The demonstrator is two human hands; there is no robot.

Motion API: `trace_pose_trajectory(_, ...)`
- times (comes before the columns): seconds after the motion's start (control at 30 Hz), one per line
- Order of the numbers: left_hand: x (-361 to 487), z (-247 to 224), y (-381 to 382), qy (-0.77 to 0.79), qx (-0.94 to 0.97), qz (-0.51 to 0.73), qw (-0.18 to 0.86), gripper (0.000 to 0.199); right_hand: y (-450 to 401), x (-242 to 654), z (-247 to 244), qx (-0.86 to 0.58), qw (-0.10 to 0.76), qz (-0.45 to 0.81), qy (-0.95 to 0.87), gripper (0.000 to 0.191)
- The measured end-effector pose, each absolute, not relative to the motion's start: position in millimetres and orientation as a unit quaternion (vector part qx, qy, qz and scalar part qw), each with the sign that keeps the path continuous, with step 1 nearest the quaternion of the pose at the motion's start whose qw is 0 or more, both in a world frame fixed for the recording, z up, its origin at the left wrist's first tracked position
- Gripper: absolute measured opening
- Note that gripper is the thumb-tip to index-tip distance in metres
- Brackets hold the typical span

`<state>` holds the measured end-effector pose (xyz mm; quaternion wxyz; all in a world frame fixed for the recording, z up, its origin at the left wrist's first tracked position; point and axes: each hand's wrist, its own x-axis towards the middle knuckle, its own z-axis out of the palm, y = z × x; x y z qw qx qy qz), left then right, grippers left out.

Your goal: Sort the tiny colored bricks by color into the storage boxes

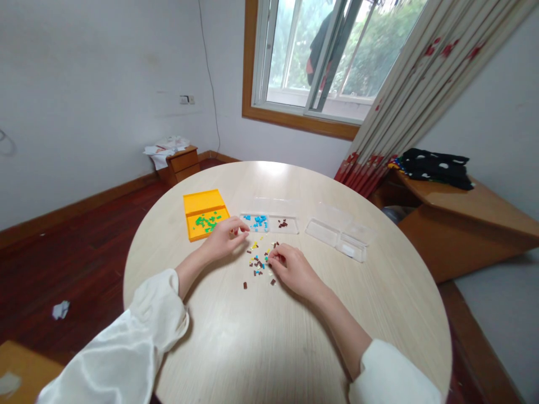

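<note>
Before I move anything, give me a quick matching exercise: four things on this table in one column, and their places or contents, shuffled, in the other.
1. Yellow box
2. Middle clear box
3. Rightmost clear box
4. Loose mixed-colour pieces

A. Blue pieces and brown pieces, in separate compartments
B. Directly on the tabletop, beside the right hand
C. Green pieces inside
D. No coloured pieces visible inside

Pairs: 1-C, 2-A, 3-D, 4-B
</note>
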<state>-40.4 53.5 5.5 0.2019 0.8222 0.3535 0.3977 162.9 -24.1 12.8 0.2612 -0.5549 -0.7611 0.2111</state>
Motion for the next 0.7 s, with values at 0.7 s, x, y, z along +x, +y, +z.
trace_pose_trajectory(0.7,-13,4,25,0.295,0.85,0.323,0.295,0.009,-21,166,14,-0.547,0.329,0.3,-0.709,0.015)
